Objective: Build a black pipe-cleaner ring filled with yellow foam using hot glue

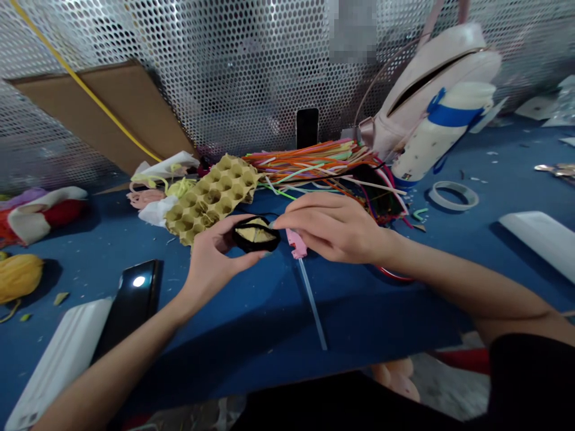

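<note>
My left hand [215, 254] curls around a small cup-like piece [255, 233], black around the outside with a pale yellowish inside, its opening turned toward me. Thumb and fingers grip it from the left. My right hand [336, 230] is pinched at the piece's right edge, where a thin black strand [268, 214] runs to the fingers; the fingertips partly hide it. Under the right hand lies a pink glue gun [296, 244], partly covered by the fingers. A long translucent glue stick [313, 302] extends from it toward the table's front edge.
Behind the hands lie a torn egg carton [213, 194] and a heap of coloured pipe cleaners [309, 160]. A phone [135, 293] and white power bank [63, 356] lie left. A tape roll [453, 196], bottle [442, 134] and bag [431, 78] are right. Yellow yarn [20, 277] sits far left.
</note>
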`<state>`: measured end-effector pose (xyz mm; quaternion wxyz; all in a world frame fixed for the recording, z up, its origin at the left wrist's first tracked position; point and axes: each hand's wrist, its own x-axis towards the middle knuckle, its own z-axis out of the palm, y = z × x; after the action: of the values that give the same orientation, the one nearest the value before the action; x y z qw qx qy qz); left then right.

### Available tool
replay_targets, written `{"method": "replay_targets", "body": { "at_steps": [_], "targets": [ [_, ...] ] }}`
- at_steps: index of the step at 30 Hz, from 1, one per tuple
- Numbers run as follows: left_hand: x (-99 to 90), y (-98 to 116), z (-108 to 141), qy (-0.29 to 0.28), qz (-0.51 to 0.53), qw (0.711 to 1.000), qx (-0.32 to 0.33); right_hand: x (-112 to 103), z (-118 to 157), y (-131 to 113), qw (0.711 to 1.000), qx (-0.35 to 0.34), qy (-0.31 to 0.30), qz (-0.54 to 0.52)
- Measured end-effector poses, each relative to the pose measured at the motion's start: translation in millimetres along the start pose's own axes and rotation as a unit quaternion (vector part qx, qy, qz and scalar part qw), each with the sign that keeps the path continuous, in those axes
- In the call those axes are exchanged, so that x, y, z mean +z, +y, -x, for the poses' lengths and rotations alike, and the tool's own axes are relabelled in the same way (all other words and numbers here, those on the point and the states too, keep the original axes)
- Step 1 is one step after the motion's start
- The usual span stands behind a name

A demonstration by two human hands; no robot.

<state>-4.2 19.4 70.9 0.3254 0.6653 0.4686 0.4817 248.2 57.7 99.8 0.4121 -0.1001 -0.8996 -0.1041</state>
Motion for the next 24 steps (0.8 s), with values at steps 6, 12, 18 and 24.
{"method": "replay_targets", "body": {
  "at_steps": [6, 12, 18, 24],
  "targets": [
    [-2.6, 1, -1, 0.012, -0.006, 1.0, 0.0, 0, 0, -2, 0.999, 0.015, -0.01, -0.032],
    [-2.0, 3, 0, 0.017, 0.0, 1.0, -0.009, 1, -1, -2, 0.998, 0.025, -0.014, -0.055],
    [-1.0, 1, -1, 0.016, 0.01, 1.0, -0.025, 6, 0, -2, 0.994, 0.051, -0.01, -0.1],
    [-5.9, -10, -6, 0.012, 0.032, 0.999, -0.032, 5, 1, 4, 0.988, 0.078, -0.042, -0.127]
  ]
}}
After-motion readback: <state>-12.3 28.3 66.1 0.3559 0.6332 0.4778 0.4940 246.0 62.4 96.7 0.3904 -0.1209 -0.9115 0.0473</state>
